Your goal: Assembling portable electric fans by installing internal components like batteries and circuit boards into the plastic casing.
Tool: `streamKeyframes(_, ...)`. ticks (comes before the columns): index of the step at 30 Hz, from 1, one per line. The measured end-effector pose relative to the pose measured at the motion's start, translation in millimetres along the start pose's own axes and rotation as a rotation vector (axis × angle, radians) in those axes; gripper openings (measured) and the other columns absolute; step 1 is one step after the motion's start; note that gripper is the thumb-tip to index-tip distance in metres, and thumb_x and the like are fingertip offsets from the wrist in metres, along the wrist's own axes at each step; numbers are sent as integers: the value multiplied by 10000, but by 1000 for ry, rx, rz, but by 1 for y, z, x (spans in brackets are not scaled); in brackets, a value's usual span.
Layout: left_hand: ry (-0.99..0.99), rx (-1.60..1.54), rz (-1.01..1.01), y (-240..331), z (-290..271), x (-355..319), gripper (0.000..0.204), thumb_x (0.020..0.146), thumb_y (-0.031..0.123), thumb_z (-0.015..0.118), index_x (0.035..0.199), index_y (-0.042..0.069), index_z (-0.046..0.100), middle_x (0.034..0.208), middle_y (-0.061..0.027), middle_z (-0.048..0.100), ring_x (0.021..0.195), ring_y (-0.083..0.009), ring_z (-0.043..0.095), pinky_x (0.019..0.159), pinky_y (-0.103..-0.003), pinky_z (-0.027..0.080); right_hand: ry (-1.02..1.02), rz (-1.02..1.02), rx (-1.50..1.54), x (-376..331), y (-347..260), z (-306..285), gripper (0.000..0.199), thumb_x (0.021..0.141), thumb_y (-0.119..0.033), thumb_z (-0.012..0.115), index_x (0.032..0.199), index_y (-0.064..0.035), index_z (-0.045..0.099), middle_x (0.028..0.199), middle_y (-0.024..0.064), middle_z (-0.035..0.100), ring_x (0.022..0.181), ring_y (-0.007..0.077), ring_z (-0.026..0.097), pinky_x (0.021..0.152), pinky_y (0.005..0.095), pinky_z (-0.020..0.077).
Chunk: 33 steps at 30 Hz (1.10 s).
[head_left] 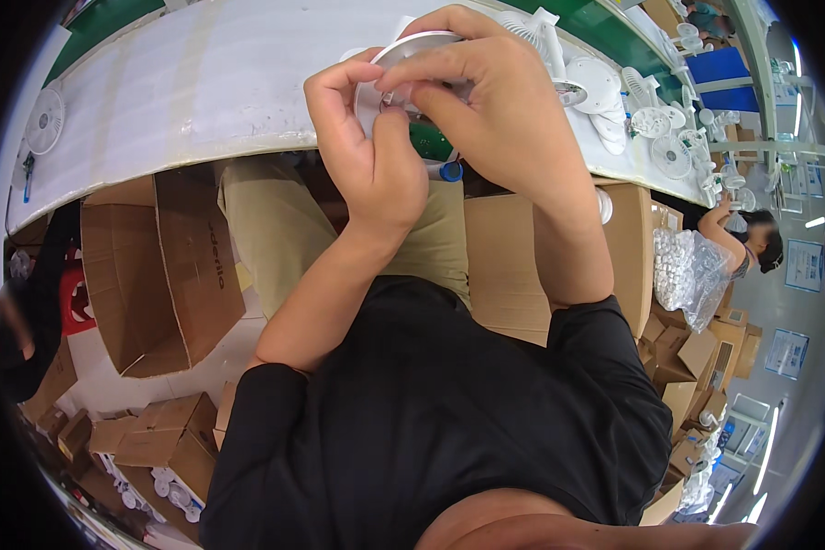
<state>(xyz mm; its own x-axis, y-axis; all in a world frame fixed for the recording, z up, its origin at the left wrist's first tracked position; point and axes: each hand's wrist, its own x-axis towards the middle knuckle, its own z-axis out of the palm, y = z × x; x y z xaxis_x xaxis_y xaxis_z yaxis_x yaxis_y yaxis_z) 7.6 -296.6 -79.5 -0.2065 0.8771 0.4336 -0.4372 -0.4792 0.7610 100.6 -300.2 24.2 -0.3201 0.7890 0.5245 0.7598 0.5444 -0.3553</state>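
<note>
Two hands of yours, the left hand (368, 160) and the right hand (500, 105), have their fingers closed on a white round shell (419, 43), held over the tabletop (202, 82) near its front edge. Your thumbs and forefingers meet at a small pale piece (389, 97) inside the shell; you can't tell which fingertips grip it. A round white grille (44, 121) lies at the tabletop's left end, a white fan (545, 41) stands on its right part, and an open cardboard box (165, 275) sits below its front edge.
</note>
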Motion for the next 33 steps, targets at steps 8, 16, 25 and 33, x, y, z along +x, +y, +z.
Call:
streamKeyframes(8, -192, 138, -73, 14, -30, 24, 264, 848, -82, 530, 1090, 21, 553, 1029, -103, 601, 856, -135, 536, 722, -222, 434, 78, -23, 38, 13, 26, 7, 122, 737, -71, 681, 848, -47, 726, 933, 114, 670, 741, 264, 604, 666, 337, 469)
streamKeyframes(16, -367, 480, -100, 35, -25, 49, 115, 834, -34, 630, 939, 13, 639, 797, -57, 646, 548, -111, 546, 527, -217, 448, 284, -22, 119, 3, 50, 3, 225, 748, -118, 707, 956, -37, 683, 976, 131, 676, 782, 311, 615, 707, 366, 489)
streamKeyframes(25, -309, 490, -92, 38, -5, 32, 146, 842, -59, 622, 967, 14, 636, 814, -65, 640, 602, -108, 592, 540, -210, 471, 257, 447, 296, -100, 21, 13, 220, 819, 13, 669, 1038, 26, 651, 1001, 83, 642, 857, 166, 600, 677, 221, 470)
streamKeyframes(33, -274, 516, -40, 35, -8, 23, 157, 853, -62, 613, 990, 13, 632, 800, -67, 638, 601, -103, 589, 526, -205, 464, 28, 627, 1123, -94, 18, -19, 228, 854, 16, 668, 1080, 34, 679, 941, 80, 628, 818, 129, 586, 675, 216, 476)
